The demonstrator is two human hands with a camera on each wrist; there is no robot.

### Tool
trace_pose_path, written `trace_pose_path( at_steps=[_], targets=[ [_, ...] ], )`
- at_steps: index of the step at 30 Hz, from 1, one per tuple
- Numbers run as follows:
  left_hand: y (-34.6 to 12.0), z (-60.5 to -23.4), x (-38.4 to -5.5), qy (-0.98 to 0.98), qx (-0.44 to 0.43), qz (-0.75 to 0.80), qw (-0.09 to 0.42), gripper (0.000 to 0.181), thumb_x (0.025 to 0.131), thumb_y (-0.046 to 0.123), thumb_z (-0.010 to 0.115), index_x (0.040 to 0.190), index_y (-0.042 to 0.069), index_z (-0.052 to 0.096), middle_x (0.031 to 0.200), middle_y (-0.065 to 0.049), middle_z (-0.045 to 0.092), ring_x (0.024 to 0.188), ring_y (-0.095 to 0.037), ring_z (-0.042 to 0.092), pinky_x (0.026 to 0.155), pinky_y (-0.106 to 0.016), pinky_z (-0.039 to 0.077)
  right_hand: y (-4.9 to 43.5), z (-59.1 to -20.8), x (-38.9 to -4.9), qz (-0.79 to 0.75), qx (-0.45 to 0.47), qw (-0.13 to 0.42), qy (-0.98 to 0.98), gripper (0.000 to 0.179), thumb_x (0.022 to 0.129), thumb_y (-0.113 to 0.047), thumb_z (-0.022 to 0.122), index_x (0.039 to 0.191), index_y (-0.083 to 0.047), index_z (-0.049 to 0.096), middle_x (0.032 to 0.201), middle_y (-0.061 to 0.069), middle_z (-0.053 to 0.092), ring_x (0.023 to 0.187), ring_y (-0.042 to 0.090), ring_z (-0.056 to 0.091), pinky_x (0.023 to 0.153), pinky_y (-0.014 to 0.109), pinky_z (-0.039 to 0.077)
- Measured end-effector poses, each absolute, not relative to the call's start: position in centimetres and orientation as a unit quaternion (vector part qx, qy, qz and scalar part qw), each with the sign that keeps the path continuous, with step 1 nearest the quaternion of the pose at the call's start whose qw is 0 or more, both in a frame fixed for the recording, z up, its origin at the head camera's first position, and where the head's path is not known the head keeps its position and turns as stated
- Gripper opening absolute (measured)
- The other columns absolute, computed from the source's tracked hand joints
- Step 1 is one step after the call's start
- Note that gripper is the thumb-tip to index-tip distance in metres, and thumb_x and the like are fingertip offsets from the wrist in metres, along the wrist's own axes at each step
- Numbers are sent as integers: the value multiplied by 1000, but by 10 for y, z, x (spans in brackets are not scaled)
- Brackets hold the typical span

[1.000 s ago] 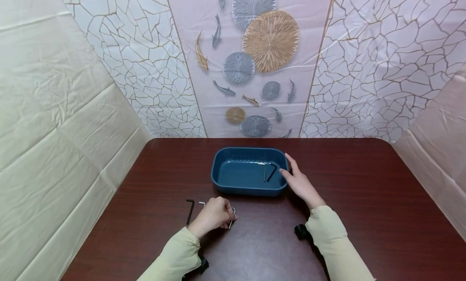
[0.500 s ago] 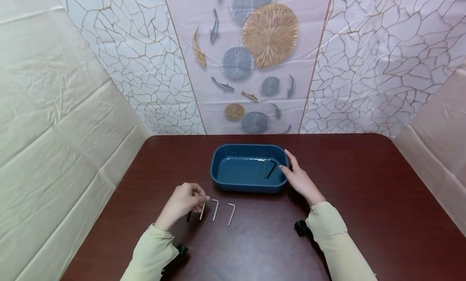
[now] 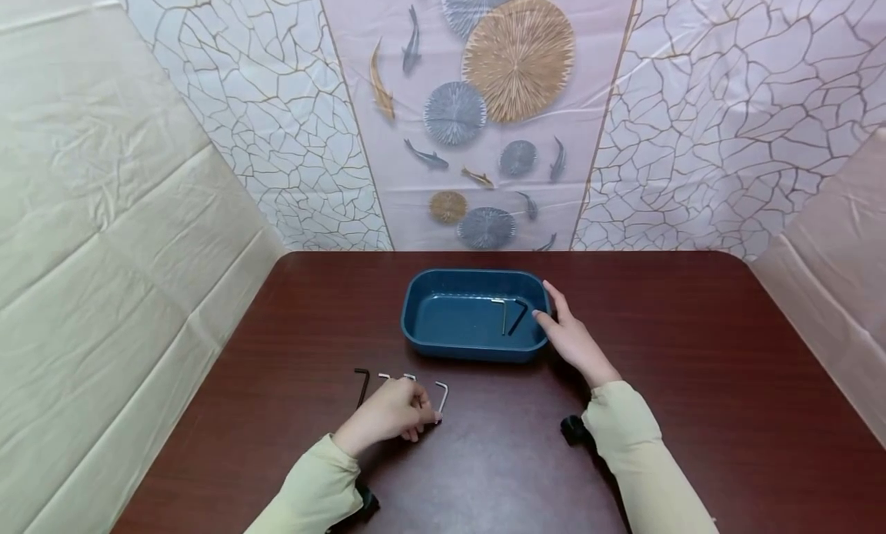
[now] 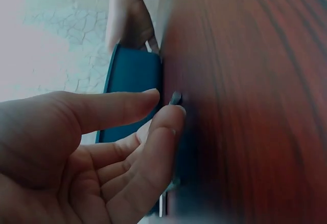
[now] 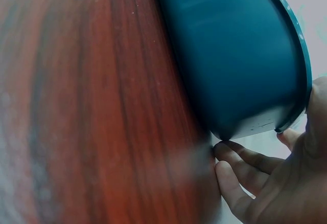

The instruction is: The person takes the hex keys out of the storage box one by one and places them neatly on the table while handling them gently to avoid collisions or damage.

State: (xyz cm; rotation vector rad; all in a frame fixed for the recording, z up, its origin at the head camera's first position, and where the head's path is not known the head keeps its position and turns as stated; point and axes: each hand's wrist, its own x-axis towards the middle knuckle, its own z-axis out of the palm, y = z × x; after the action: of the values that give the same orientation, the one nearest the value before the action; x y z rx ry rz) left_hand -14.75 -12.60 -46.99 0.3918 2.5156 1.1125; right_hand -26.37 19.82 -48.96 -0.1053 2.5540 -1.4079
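In the head view, my left hand [image 3: 394, 412] is low over the table, its fingertips at the lower end of the rightmost silver hex key [image 3: 443, 394]. The left wrist view shows a gap between thumb and index finger; the hex key's end [image 4: 175, 98] lies just beyond them. Two more silver hex keys [image 3: 384, 375] are partly hidden behind this hand, and a black hex key [image 3: 363, 388] lies at the far left. My right hand [image 3: 576, 343] holds the right end of a blue tray [image 3: 443, 351], thumb at the rim and fingers against the outer wall [image 5: 245, 55].
Inside the tray, toward its right end, lie a brass-toned hex key [image 3: 504, 317] and a black hex key [image 3: 517, 318]. The dark red wooden table [image 3: 678, 349] ends at a patterned cloth backdrop [image 3: 484, 172].
My left hand moved left to the silver keys, leaving another one on the table, then came back right to the rightmost key. My right hand stays at the tray.
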Motion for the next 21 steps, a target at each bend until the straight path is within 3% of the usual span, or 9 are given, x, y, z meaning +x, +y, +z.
trace_pose_path(
  at_steps=[4, 6, 9, 13, 16, 21],
  targets=[
    [-118, -472, -152, 900, 132, 373, 182, 24, 91, 16, 73, 69, 9, 69, 53, -2, 61, 45, -13, 61, 45, -29, 53, 199, -490, -264, -480, -33, 112, 870, 69, 106, -46, 41, 160, -43, -3, 83, 15, 48, 61, 26, 42, 69, 45, 39],
    [-115, -473, -153, 902, 131, 370, 183, 25, 91, 15, 73, 68, 8, 68, 52, -2, 61, 44, -13, 61, 45, -28, 53, 199, -490, -264, -478, -39, 113, 870, 70, 106, -46, 40, 161, -40, -4, 91, 17, 51, 64, 26, 45, 72, 45, 39],
    [-114, -474, -155, 900, 127, 371, 188, 26, 91, 13, 73, 66, 8, 68, 51, -1, 61, 43, -12, 61, 45, -29, 53, 200, -489, -264, -481, -41, 112, 869, 70, 106, -46, 40, 161, -39, -3, 118, 23, 54, 78, 32, 53, 78, 48, 39],
    [-112, -474, -155, 900, 124, 373, 186, 26, 91, 11, 71, 65, 8, 70, 50, -1, 61, 42, -12, 61, 44, -28, 53, 201, -487, -263, -481, -44, 110, 869, 70, 107, -46, 40, 161, -39, -4, 155, 25, 34, 110, 41, 55, 89, 54, 40],
    [-112, -472, -154, 901, 122, 374, 183, 26, 91, 11, 71, 65, 8, 70, 50, -1, 61, 41, -12, 61, 44, -28, 53, 201, -487, -261, -482, -45, 113, 868, 71, 106, -47, 40, 161, -37, -4, 163, 24, 20, 126, 43, 48, 97, 58, 40],
    [-112, -473, -152, 899, 111, 380, 187, 26, 92, 11, 71, 66, 7, 70, 51, -2, 62, 43, -12, 62, 45, -28, 54, 199, -487, -259, -491, -43, 119, 862, 72, 106, -47, 41, 162, -36, -4, 165, 23, 16, 140, 47, 35, 108, 66, 32]
  ],
)
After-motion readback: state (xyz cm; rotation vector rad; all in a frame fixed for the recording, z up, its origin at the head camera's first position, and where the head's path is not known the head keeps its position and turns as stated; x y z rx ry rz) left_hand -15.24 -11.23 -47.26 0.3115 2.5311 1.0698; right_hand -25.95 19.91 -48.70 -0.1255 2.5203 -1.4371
